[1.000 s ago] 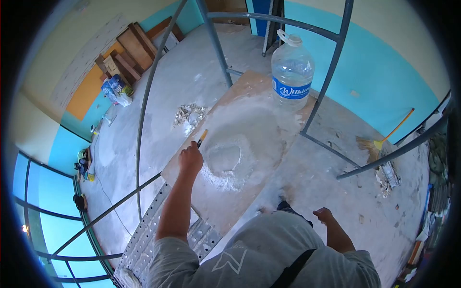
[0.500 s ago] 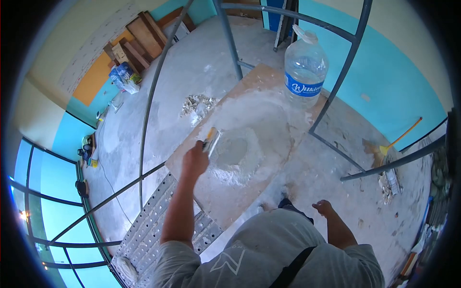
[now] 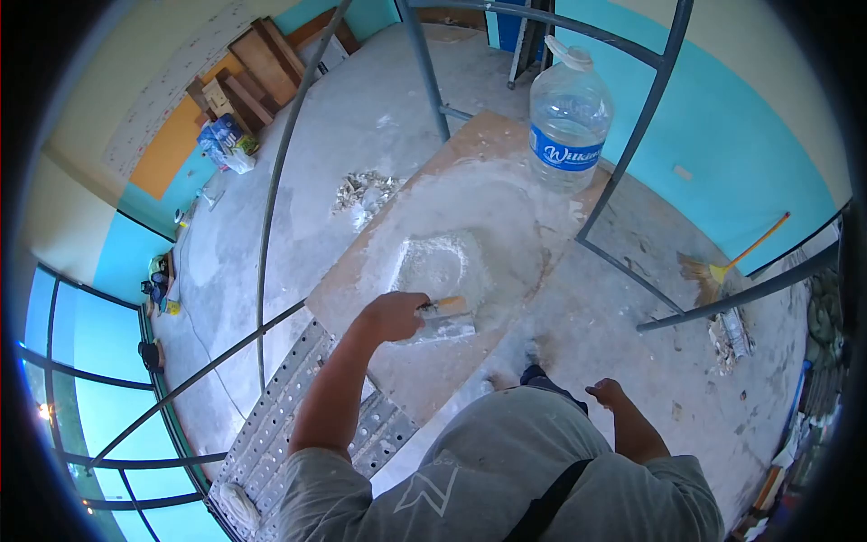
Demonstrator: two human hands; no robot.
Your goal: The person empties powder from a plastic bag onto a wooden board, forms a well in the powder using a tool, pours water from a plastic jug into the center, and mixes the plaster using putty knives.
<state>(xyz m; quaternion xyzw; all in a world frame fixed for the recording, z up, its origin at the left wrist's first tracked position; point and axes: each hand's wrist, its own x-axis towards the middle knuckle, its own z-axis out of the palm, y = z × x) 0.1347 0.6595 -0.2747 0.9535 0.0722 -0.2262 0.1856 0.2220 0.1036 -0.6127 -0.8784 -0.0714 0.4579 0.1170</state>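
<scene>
My left hand (image 3: 397, 316) is wrapped round the wooden handle (image 3: 449, 305) of a flat finishing trowel, whose metal blade (image 3: 452, 330) rests low on the near side of a patch of wet grey-white mix (image 3: 432, 269). The mix lies spread on a brown board (image 3: 397, 369). Hanging by my right side, my right hand (image 3: 607, 393) has its fingers curled in, and nothing shows in it. A large clear water bottle (image 3: 569, 117) with a blue label stands upright at the board's far right corner, partly filled.
Grey scaffold pipes (image 3: 641, 117) frame the board on several sides. A perforated metal plank (image 3: 298, 397) lies under its near left end. A broom (image 3: 718, 271) and rubble (image 3: 730, 339) are on the floor at right; another debris pile (image 3: 366, 194) lies left of the board.
My left hand has swept the trowel from the mix's left edge to its near side, turning the blade crosswise. The mix's surface looks reshaped. My right hand stays put.
</scene>
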